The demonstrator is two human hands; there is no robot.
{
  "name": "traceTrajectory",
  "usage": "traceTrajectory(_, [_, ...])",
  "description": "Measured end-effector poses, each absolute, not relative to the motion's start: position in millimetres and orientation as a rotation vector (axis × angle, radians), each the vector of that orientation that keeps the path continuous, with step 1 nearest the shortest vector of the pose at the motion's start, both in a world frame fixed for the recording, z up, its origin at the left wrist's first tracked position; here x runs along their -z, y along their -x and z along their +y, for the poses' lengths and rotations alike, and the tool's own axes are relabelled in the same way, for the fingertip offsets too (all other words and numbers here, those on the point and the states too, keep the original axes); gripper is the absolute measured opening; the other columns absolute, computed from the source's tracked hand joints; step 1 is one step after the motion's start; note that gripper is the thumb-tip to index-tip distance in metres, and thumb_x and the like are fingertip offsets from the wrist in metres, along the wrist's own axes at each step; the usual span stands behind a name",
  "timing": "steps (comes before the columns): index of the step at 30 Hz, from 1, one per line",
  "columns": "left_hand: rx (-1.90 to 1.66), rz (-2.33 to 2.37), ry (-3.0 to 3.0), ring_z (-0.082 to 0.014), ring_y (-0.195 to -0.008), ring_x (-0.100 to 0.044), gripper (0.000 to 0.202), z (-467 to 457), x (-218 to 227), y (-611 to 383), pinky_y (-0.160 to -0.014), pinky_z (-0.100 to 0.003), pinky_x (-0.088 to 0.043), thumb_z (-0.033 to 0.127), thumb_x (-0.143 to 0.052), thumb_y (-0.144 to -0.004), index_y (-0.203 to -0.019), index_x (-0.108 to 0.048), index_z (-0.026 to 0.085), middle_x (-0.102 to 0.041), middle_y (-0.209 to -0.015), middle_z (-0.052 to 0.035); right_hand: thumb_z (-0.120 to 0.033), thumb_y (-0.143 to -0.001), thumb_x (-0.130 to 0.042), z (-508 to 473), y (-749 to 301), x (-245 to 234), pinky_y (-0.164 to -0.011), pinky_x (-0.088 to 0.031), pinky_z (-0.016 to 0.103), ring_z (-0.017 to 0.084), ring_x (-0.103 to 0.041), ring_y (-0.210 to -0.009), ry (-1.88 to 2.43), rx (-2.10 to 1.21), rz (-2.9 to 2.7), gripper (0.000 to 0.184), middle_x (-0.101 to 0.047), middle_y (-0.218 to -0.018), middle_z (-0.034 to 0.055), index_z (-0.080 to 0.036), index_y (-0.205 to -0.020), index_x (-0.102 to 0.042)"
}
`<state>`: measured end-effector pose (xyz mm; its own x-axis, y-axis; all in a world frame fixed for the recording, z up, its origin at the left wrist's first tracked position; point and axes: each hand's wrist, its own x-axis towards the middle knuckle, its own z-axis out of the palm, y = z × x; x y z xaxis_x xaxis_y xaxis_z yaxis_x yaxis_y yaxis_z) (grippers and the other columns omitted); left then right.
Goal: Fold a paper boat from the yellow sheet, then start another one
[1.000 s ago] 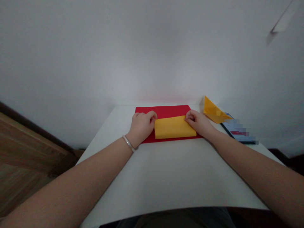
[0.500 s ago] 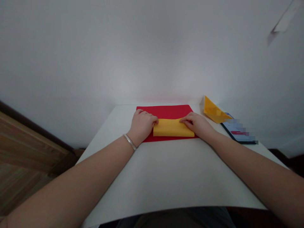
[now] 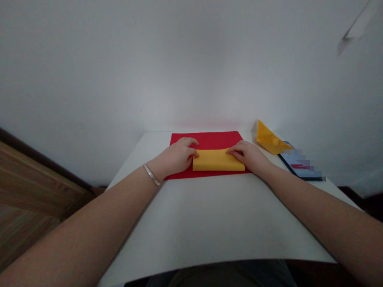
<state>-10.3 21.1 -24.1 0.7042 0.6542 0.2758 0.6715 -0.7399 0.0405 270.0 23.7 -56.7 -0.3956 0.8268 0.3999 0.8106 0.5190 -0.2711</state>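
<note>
The work in hand is judged to be the smoothing of a fold: a yellow paper strip (image 3: 218, 160) is laid flat on a red paper sheet (image 3: 209, 140), near the sheet's front edge, and is held at both ends. Whether the strip is a separate piece or is joined to the red sheet cannot be told. The left hand (image 3: 176, 156), with a silver bangle (image 3: 151, 174) on its wrist, is rested on the red sheet, half curled, and its fingertips (image 3: 195, 153) are set at the strip's left end. The right hand (image 3: 247, 154) is placed at the strip's right end, with its fingers (image 3: 235, 148) laid over the top of the paper. Neither hand is fully open or closed into a fist, and whether the paper is pinched or only pressed cannot be told. Any further fold would call for the fingers to be lifted clear of the strip and an edge to be taken up. Beyond the right hand, a folded yellow paper shape (image 3: 269, 138) is propped beside a phone (image 3: 299, 167) on the white table (image 3: 209, 223).
</note>
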Motion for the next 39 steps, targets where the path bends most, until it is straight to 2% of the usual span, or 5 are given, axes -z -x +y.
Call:
traceTrajectory(5, [0.323,-1.092,2.992,-0.0247,-0.108,-0.055,0.029,23.0,22.8,14.1,-0.098,-0.038,-0.042,0.018,-0.059,-0.074,-0.101,-0.071,0.018,-0.065,-0.112,-0.0097,-0.019,-0.086,-0.055,25.1,-273.3,60.3,-0.079,-0.047,0.034,0.02,-0.06,-0.084,1.325,-0.04,-2.285,0.019,-0.068,-0.089,0.0067,-0.023,-0.091,-0.073])
traceTrajectory(15, [0.135,-1.114,2.988,-0.023,-0.108,-0.057,0.038,21.4,19.0,15.6,-0.098,-0.031,-0.04,0.03,-0.061,-0.076,-0.111,-0.068,0.018,-0.061,-0.121,-0.0093,-0.02,-0.085,-0.056,26.6,-275.1,63.3,-0.081,-0.048,0.035,0.021,-0.061,-0.085,1.316,-0.044,-2.282,0.019,-0.07,-0.089,0.0066,-0.022,-0.091,-0.074])
traceTrajectory(29, [-0.069,-1.201,3.002,-0.0245,-0.121,-0.049,0.056,18.5,10.6,15.7,-0.102,-0.031,-0.034,0.045,-0.062,-0.076,-0.126,-0.058,0.02,-0.054,-0.133,-0.0084,-0.019,-0.085,-0.057,24.0,-275.8,62.5,-0.08,-0.049,0.034,0.02,-0.061,-0.085,1.336,-0.038,-2.284,0.019,-0.071,-0.089,0.0063,-0.021,-0.091,-0.074])
traceTrajectory(35, [-0.204,-1.213,3.044,-0.022,-0.127,-0.043,0.051,16.8,4.3,12.7,-0.105,-0.029,-0.031,0.035,-0.051,-0.083,-0.13,-0.054,0.016,-0.048,-0.14,-0.0079,-0.018,-0.086,-0.056,25.1,-278.0,63.8,-0.081,-0.048,0.034,0.021,-0.061,-0.087,1.336,-0.046,-2.295,0.019,-0.071,-0.09,0.0067,-0.02,-0.092,-0.074])
traceTrajectory(39, [0.01,-1.305,2.992,-0.0181,-0.112,-0.055,0.044,15.6,5.2,5.8,-0.098,-0.027,-0.039,0.028,-0.029,-0.094,-0.109,-0.068,0.012,-0.059,-0.125,-0.0092,-0.021,-0.086,-0.056,26.0,-276.9,62.9,-0.08,-0.049,0.034,0.021,-0.061,-0.088,1.321,-0.048,-2.275,0.018,-0.071,-0.091,0.0058,-0.022,-0.091,-0.074])
